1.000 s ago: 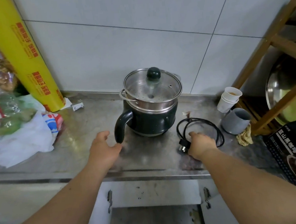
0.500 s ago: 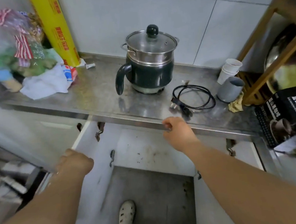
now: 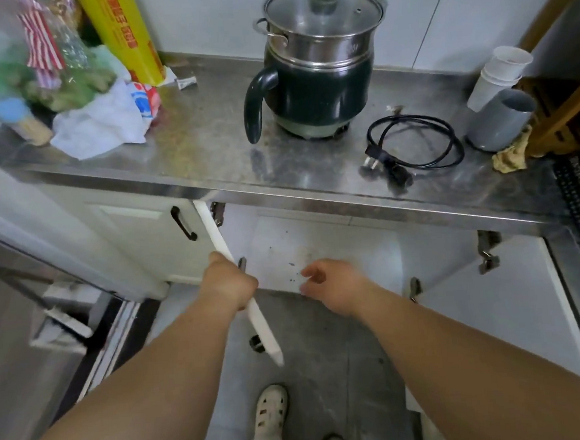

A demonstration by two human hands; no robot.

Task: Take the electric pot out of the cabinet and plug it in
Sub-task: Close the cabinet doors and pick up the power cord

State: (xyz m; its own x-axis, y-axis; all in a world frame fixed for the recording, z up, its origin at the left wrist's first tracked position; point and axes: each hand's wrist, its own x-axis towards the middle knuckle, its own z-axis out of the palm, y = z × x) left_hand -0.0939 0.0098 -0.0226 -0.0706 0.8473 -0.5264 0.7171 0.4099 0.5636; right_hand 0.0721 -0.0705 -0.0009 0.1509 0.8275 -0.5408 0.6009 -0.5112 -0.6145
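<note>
The dark green electric pot (image 3: 320,90) with a steel steamer ring and glass lid stands on the steel counter (image 3: 209,163), handle toward the front left. Its coiled black power cord (image 3: 417,142) lies to the right of it, plug near the counter's front edge. Below the counter the cabinet stands open. My left hand (image 3: 229,284) grips the edge of the left cabinet door (image 3: 232,268), which stands edge-on to me. My right hand (image 3: 334,282) hovers in front of the open cabinet, fingers loosely curled and holding nothing.
Plastic bags (image 3: 96,126) and a yellow cling-film box (image 3: 124,35) crowd the counter's left. Stacked paper cups (image 3: 498,74), a grey cup (image 3: 501,119) and a wooden rack (image 3: 569,104) sit at the right. The right cabinet door (image 3: 515,314) hangs open. My shoe (image 3: 271,410) is on the floor.
Both hands left the pot and cord on the counter and dropped to the cabinet. My left hand took hold of the left door and swung it partway inward. The view tilted down.
</note>
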